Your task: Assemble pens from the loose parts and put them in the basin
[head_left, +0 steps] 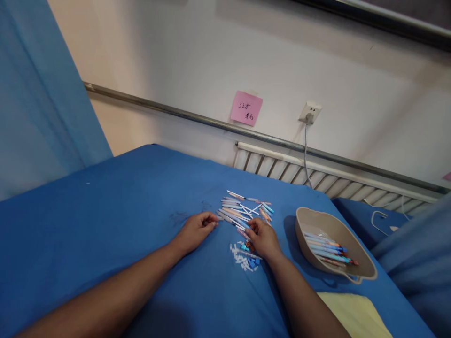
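Several pen barrels and thin white refills (234, 212) lie in a loose pile on the blue-covered bed. At the pile's left edge is my left hand (197, 232), thumb and fingers pinched together; what they hold, if anything, is too small to name. My right hand (263, 239) rests over the pile's lower right side with fingers curled in. A pen part may be between those fingertips, but I cannot make it out. Just below, between my forearms, small white, blue and brown pen pieces (243, 263) form a second heap.
To the right, a beige basin (303, 220) holds several pens (327, 249). A yellow cloth (352, 312) lies nearer me. Behind the bed are a radiator (268, 165), a metal rail (197, 118) and a plugged-in cable (306, 150). Blue curtains (42, 94) hang on both sides.
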Demonstrator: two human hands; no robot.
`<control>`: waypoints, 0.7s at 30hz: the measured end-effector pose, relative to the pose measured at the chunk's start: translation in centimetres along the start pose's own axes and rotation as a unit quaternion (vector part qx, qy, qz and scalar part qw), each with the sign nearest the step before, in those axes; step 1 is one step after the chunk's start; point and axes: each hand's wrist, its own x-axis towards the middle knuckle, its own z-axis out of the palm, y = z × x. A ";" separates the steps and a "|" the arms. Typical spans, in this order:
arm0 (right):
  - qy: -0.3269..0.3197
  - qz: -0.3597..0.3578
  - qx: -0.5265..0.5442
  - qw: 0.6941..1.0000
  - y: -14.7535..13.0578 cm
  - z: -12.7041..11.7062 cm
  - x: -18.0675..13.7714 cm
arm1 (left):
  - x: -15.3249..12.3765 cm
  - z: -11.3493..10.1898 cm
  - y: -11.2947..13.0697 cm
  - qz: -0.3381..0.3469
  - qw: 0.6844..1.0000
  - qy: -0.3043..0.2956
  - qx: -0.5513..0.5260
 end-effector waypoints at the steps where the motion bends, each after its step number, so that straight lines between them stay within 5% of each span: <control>1: 0.001 -0.002 -0.003 1.000 -0.1 -0.1 0.0 | 0.0 0.0 0.0 0.000 1.000 0.000 -0.001; 21: 0.036 0.049 0.012 0.998 1.0 -2.3 0.7 | 0.0 -0.2 0.4 -0.010 1.000 0.006 0.022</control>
